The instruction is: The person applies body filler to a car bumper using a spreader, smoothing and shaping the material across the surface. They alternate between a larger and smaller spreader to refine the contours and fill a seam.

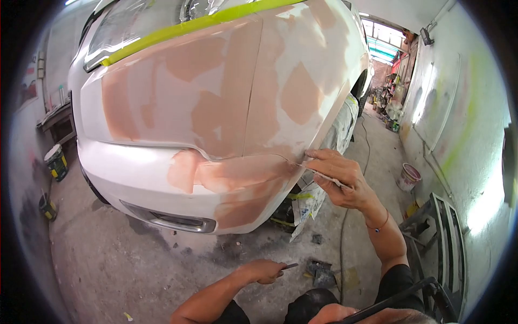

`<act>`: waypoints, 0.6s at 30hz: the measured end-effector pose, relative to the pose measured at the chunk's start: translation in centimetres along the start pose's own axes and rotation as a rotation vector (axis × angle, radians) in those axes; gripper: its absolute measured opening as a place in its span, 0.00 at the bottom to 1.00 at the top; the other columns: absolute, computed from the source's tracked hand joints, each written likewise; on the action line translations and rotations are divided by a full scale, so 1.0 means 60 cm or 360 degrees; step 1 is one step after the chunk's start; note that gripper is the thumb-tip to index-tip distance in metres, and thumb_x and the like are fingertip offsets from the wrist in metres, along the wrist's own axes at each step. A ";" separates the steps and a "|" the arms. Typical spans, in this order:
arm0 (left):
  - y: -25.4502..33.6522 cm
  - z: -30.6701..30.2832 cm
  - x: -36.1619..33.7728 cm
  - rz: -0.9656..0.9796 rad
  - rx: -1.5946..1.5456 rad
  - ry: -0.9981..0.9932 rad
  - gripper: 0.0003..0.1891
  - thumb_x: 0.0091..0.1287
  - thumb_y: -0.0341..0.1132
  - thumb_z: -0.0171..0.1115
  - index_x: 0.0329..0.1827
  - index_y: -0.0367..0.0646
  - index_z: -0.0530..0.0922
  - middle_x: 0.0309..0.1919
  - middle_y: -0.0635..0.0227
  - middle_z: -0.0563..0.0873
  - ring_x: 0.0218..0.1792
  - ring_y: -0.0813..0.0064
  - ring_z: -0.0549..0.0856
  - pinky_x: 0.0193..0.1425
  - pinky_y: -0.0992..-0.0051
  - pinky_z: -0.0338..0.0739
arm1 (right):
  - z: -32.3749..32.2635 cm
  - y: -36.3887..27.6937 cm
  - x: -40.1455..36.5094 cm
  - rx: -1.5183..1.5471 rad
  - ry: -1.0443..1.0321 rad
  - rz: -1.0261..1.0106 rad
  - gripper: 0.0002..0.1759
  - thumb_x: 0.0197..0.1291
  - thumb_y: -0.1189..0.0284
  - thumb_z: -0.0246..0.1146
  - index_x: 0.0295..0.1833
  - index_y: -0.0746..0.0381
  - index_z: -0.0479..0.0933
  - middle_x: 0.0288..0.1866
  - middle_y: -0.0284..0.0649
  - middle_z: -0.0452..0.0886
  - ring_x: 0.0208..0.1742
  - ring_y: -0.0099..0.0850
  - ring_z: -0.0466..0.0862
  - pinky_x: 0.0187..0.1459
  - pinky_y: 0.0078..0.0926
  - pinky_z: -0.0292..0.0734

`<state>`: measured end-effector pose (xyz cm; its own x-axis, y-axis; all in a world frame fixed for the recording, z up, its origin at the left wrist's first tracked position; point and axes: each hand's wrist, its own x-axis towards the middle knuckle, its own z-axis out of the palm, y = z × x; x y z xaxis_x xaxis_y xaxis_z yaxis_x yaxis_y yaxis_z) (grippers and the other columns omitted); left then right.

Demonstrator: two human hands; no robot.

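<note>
A white car [137, 162] fills the upper middle, its rear corner patched with brownish-pink filler [237, 81]. My right hand [340, 175] is at the corner, beside the seam between the body panel and the bumper [145, 167]. Between its thumb and fingers is a thin, pale folded sheet [329, 179] that looks like sandpaper, its tip close to the seam. Lower down, my left hand [263, 271] is closed around a thin dark strip [290, 266], away from the car; most of the strip is hidden in the fingers.
Yellow-green tape [199, 28] edges plastic film above. Grey masking sheet [337, 127] hangs by the wheel. A cable [343, 243] crosses the floor near dark pads [322, 274]. A metal frame [442, 243] and a bucket [409, 177] stand at right, a dark bucket [55, 162] at left.
</note>
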<state>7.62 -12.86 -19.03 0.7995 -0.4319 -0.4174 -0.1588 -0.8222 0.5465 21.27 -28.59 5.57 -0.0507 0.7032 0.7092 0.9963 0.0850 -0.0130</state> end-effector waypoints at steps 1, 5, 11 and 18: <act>-0.003 0.003 0.002 0.0010 -0.0012 -0.0003 0.23 0.77 0.43 0.49 0.72 0.45 0.68 0.58 0.47 0.83 0.60 0.45 0.80 0.62 0.51 0.74 | -0.002 -0.001 -0.001 -0.0047 -0.0042 -0.0009 0.17 0.60 0.79 0.67 0.55 0.64 0.84 0.57 0.54 0.84 0.58 0.50 0.84 0.64 0.45 0.75; -0.005 0.004 0.005 0.0029 0.0012 -0.0016 0.24 0.78 0.43 0.49 0.73 0.46 0.68 0.59 0.47 0.82 0.61 0.45 0.80 0.63 0.51 0.74 | 0.003 0.003 -0.004 -0.0037 -0.0026 0.0010 0.17 0.59 0.80 0.67 0.55 0.64 0.84 0.57 0.53 0.85 0.58 0.49 0.84 0.66 0.47 0.73; 0.002 -0.003 0.001 -0.0011 0.0017 -0.0060 0.24 0.78 0.45 0.48 0.74 0.47 0.67 0.61 0.48 0.81 0.62 0.46 0.79 0.65 0.51 0.73 | 0.012 0.015 -0.006 0.0002 0.0046 -0.0033 0.28 0.45 0.80 0.70 0.57 0.61 0.83 0.53 0.46 0.86 0.60 0.47 0.83 0.66 0.46 0.74; 0.005 -0.002 -0.003 -0.0017 0.0018 -0.0061 0.24 0.78 0.45 0.47 0.74 0.47 0.67 0.62 0.48 0.81 0.63 0.45 0.78 0.65 0.51 0.73 | 0.003 -0.003 -0.004 -0.0235 0.0008 -0.0123 0.22 0.50 0.85 0.67 0.54 0.64 0.82 0.44 0.47 0.87 0.55 0.50 0.83 0.57 0.43 0.78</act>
<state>7.51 -12.98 -18.73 0.7785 -0.4366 -0.4509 -0.1568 -0.8309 0.5338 21.09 -28.66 5.30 -0.1274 0.6951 0.7076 0.9888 0.0335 0.1451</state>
